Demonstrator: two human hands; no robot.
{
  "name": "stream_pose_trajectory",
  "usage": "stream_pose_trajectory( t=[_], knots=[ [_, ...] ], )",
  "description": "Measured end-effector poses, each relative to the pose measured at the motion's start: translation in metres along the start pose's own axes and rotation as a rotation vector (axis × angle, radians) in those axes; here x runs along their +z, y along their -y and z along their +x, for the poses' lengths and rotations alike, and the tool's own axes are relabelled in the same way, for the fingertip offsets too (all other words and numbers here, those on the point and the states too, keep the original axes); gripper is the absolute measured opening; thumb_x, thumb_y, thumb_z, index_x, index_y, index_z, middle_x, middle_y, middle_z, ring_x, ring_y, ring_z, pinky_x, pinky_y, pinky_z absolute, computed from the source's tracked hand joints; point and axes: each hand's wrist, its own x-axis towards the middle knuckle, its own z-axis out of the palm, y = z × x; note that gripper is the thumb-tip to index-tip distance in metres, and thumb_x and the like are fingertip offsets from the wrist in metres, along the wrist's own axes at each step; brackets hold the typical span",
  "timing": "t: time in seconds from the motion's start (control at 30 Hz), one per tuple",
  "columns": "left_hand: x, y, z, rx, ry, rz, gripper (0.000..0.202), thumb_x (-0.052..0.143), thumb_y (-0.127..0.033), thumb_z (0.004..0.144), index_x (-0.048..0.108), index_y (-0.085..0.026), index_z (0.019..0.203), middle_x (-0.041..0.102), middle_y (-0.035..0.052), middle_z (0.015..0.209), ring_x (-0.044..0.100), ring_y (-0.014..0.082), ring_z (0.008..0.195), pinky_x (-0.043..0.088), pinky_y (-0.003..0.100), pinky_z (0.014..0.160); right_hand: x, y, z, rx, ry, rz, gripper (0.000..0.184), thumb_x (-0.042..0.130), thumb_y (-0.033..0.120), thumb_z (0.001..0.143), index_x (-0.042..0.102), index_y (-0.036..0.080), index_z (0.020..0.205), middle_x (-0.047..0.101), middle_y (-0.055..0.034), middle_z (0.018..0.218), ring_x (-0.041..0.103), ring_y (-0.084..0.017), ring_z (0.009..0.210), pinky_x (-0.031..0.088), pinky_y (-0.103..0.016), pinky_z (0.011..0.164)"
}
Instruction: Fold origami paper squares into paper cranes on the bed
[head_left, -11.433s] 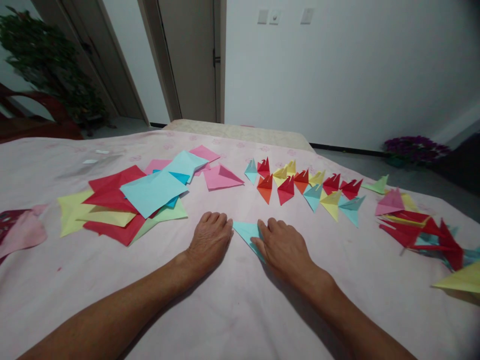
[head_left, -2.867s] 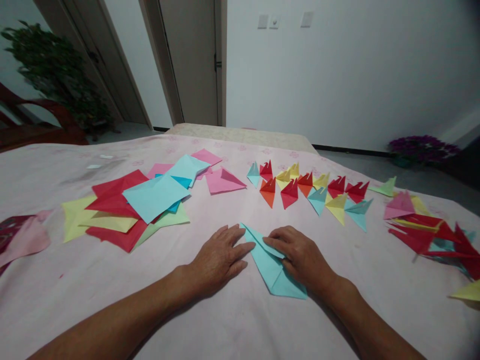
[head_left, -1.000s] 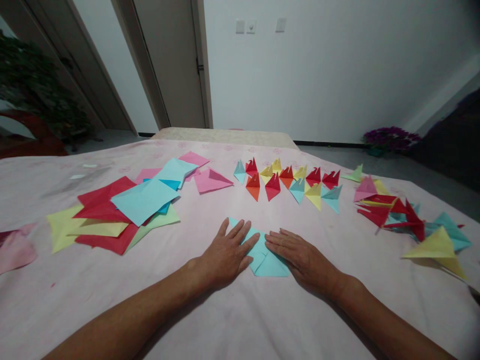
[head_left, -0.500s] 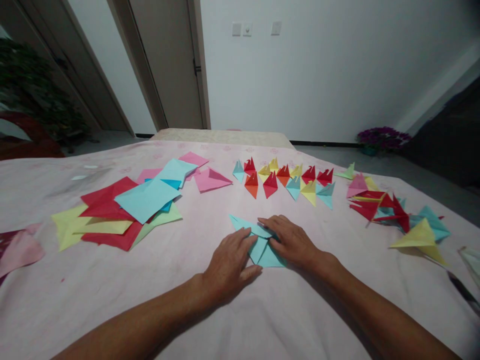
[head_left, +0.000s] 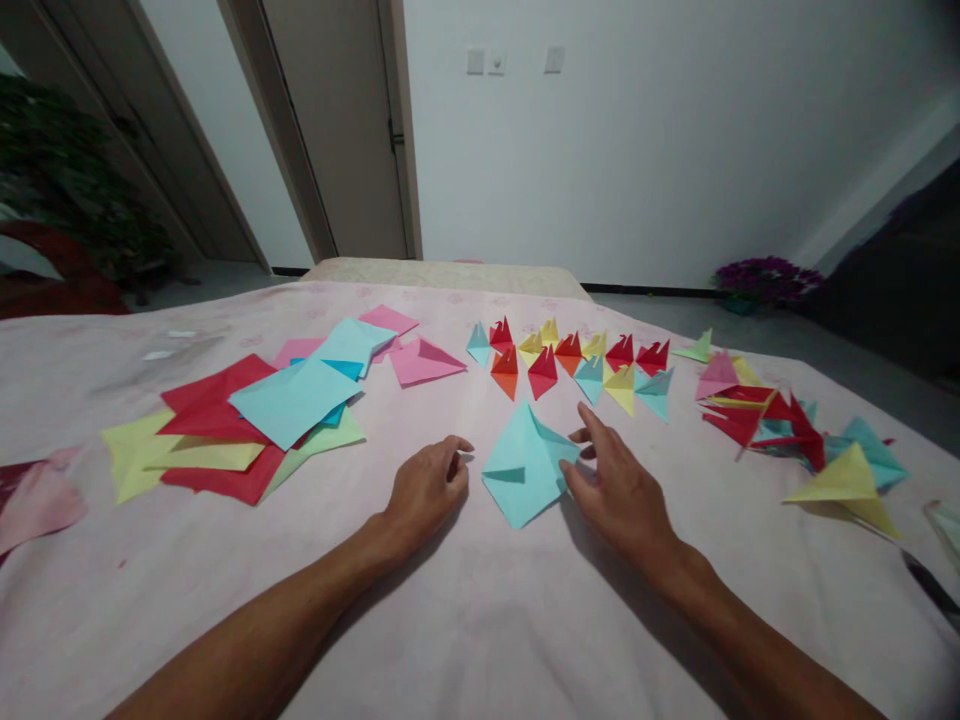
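A light blue sheet of origami paper with fold creases lies in front of me, one corner pointing away and its right side slightly raised. My left hand rests on the cloth to its left, apart from it, fingers loosely bent with a gap to the thumb. At the paper's right edge is my right hand, thumb and fingers spread; its thumb tip meets or overlaps the edge, and I cannot tell whether it presses there. Beyond the paper stand rows of small folded paper cranes in red, orange, yellow and blue.
On the left lies a pile of coloured paper, with a folded pink piece beside it. Several partly folded pieces heap up at the right, near a dark slender object. A pale pink tablecloth covers the table.
The blue paper has gone from a folded shape pressed under both hands to an opened-out diamond. My left hand has let go and moved left; my right hand has shifted slightly right, its fingers spreading.
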Motion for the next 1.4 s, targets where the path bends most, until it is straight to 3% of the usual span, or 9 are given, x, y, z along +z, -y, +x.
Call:
stream_pose_trajectory(
  t=[0.07,0.17,0.33,0.6,0.73,0.93,1.07,1.27,1.4],
  knots=[
    [-0.005,0.004,0.005,-0.035,0.022,0.017,0.026,0.05,-0.016,0.085,0.063,-0.022,0.107,0.069,0.0012,0.087,0.064,0.0181,0.08,0.042,0.028,0.068,-0.006,0.006,0.0,-0.192,-0.087,-0.105,0.066,0.058,0.019,0.082,0.04,0.02,0.145,0.06,-0.0151,0.127,0.056,-0.034,0.114,0.046,-0.047,0.09],
    [-0.007,0.003,0.006,-0.013,0.029,0.003,0.025,0.055,-0.023,0.085,0.062,-0.023,0.109,0.069,0.0015,0.094,0.064,0.0184,0.084,0.045,0.029,0.07,-0.009,0.011,0.004,-0.45,0.071,-0.076,0.049,0.056,0.008,0.075,0.061,0.024,0.121,0.063,-0.01,0.123,0.053,-0.032,0.118,0.041,-0.048,0.096],
    [0.008,-0.011,0.007,0.208,-0.05,0.077,0.042,0.067,-0.033,0.077,0.057,-0.02,0.115,0.064,0.0072,0.11,0.06,0.0238,0.099,0.046,0.035,0.084,0.008,0.007,0.004,-0.349,0.208,0.086,0.029,0.048,0.001,0.072,0.064,0.02,0.086,0.068,-0.0059,0.083,0.061,-0.022,0.083,0.047,-0.037,0.077],
    [0.013,0.004,0.039,-0.064,-0.014,-0.038,0.009,0.053,-0.023,0.085,0.058,-0.022,0.092,0.06,-0.0032,0.07,0.057,0.0145,0.063,0.035,0.025,0.059,0.01,0.003,0.007,-0.536,0.457,0.105,0.071,0.05,0.005,0.062,0.056,0.023,0.13,0.06,-0.0079,0.133,0.052,-0.026,0.124,0.037,-0.048,0.108],
    [0.003,0.021,0.043,-0.15,0.023,-0.123,0.007,0.053,-0.022,0.083,0.057,-0.019,0.078,0.057,-0.0024,0.065,0.055,0.0134,0.061,0.035,0.023,0.057,0.013,0.0,0.01,-0.555,0.439,0.072,0.065,0.052,0.006,0.068,0.056,0.022,0.131,0.061,-0.0088,0.131,0.053,-0.025,0.123,0.038,-0.048,0.108],
    [-0.006,0.033,0.037,-0.213,0.17,-0.511,0.038,0.056,-0.015,0.076,0.061,-0.014,0.113,0.061,-0.0013,0.066,0.059,0.0134,0.058,0.042,0.021,0.053,0.03,0.007,0.009,-0.615,0.373,0.046,0.033,0.054,0.01,0.084,0.065,0.024,0.112,0.07,-0.0068,0.114,0.061,-0.023,0.109,0.037,-0.048,0.109],
    [-0.019,0.038,0.03,-0.243,0.198,-0.414,0.062,0.054,-0.017,0.08,0.043,-0.014,0.141,0.065,-0.0001,0.068,0.065,0.0166,0.062,0.046,0.024,0.057,0.033,0.006,0.009,-0.594,0.355,0.058,0.036,0.055,0.008,0.079,0.065,0.024,0.111,0.07,-0.0058,0.114,0.062,-0.022,0.106,0.034,-0.049,0.111],
    [-0.028,0.045,0.016,0.127,-0.08,0.129,0.062,0.053,-0.016,0.085,0.039,-0.027,0.144,0.061,0.0089,0.123,0.064,0.0214,0.1,0.053,0.034,0.082,0.028,0.011,0.011,-0.567,0.39,0.053,0.044,0.057,0.009,0.072,0.065,0.024,0.113,0.069,-0.0052,0.116,0.062,-0.023,0.106,0.024,-0.051,0.116],
    [-0.029,0.055,0.014,0.33,-0.047,0.149,0.046,0.048,-0.01,0.088,0.053,-0.028,0.131,0.041,0.01,0.147,0.059,0.0212,0.113,0.052,0.038,0.092,0.024,0.015,0.01,-0.538,0.435,0.054,0.055,0.056,0.008,0.069,0.062,0.025,0.122,0.066,-0.0049,0.124,0.06,-0.024,0.113,0.018,-0.052,0.119]
  ],
)
